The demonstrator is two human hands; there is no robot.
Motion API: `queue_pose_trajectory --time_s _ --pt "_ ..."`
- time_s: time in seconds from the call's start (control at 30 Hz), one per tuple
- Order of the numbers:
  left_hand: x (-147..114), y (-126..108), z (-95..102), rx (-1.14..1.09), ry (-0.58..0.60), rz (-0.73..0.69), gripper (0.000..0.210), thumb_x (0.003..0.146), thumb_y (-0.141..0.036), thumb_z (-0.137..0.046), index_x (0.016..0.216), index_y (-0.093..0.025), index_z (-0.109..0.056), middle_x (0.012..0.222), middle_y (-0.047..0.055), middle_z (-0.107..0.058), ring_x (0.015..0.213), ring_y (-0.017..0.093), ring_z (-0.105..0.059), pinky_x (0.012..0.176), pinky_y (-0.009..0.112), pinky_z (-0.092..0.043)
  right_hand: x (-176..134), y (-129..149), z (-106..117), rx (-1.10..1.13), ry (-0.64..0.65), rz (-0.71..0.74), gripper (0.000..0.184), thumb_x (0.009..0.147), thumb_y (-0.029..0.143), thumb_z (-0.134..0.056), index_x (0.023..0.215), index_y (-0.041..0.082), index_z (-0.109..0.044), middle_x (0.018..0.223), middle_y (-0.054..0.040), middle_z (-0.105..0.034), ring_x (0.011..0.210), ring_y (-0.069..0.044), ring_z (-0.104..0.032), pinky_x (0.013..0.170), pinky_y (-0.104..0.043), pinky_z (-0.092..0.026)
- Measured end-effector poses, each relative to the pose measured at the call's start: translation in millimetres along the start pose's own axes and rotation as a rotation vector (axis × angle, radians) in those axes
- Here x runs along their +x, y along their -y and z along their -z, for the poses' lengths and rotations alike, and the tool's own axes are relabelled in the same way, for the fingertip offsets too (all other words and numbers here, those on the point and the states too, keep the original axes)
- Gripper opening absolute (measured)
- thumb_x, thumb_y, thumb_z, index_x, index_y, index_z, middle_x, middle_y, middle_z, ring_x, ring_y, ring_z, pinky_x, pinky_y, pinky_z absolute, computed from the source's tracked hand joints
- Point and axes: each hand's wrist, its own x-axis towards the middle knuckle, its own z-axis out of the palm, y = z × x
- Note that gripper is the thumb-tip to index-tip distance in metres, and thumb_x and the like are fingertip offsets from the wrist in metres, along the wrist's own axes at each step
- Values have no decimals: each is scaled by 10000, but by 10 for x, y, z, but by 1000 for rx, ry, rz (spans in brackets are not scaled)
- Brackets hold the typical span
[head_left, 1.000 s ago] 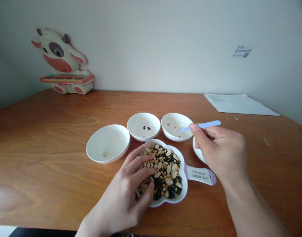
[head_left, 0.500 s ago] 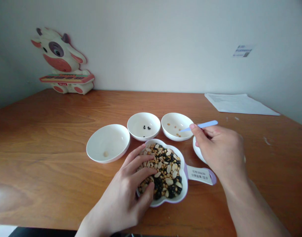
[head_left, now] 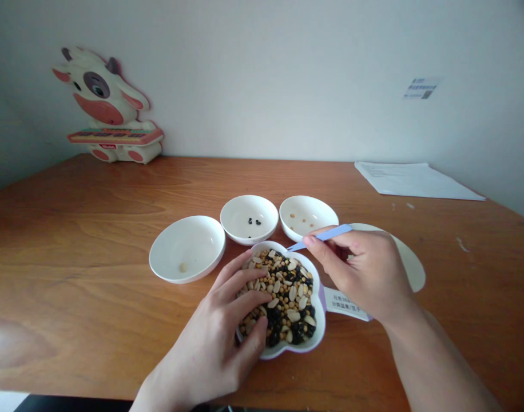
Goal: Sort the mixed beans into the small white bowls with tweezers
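A right hand [head_left: 367,272] pinches blue tweezers [head_left: 328,234] over a wooden table [head_left: 73,229], their tip now at the far rim of a scalloped dish [head_left: 321,329]. Half a second ago the tip was over the white bowl [head_left: 320,209] with a few yellow beans [head_left: 292,216]. The swing suggests that one trip to that bowl is over and the work has returned to the mixed beans and peanuts [head_left: 292,292] in the dish. Whether the tip holds anything is too small to tell. The left hand [head_left: 223,320], unmoved, spreads its fingers over the dish's left side; how firm its grip is cannot be told. Behind the dish, another bowl [head_left: 234,220] holds black beans [head_left: 258,222]; to its left, a larger bowl [head_left: 167,246] contains a single pale piece [head_left: 183,267].
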Motion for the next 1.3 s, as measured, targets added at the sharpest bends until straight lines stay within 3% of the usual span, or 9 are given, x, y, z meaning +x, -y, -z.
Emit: queue_pose_trajectory --time_s 0.2,0.77,1.1,1.3 --pt "10 2 -2 4 -11 -3 288 865 -141 -534 1120 -237 -625 1395 54 -515 1450 304 -251 1142 546 -381 19 -33 -46 -2 152 28 485 893 341 -588 472 162 -428 414 54 -396 407 -57 -290 439 -244 -209" --pt "15 15 -16 17 -17 -3 284 881 -160 -520 1128 -264 -612 1394 22 -513 1453 275 -245 1147 527 -383 -1 -47 -65 -20 204 23 489 908 345 -562 483 163 -403 417 50 -391 416 -58 -281 428 -240 -207" --pt "22 15 -23 18 -14 -1 292 879 -149 -521 1133 -259 -612 1392 29 -510 1456 273 -235 1150 518 -381 17 -44 -58 20 136 48 503 904 352 -584 471 159 -417 405 59 -370 404 -52 -277 423 -230 -209" --pt "14 16 -11 16 -8 -4 286 876 -145 -521 1124 -257 -611 1407 28 -501 1457 277 -233 1148 530 -380 12 -44 -19 -46 -130 17 451 909 371 -585 513 158 -536 427 35 -455 417 -74 -381 466 -240 -270"
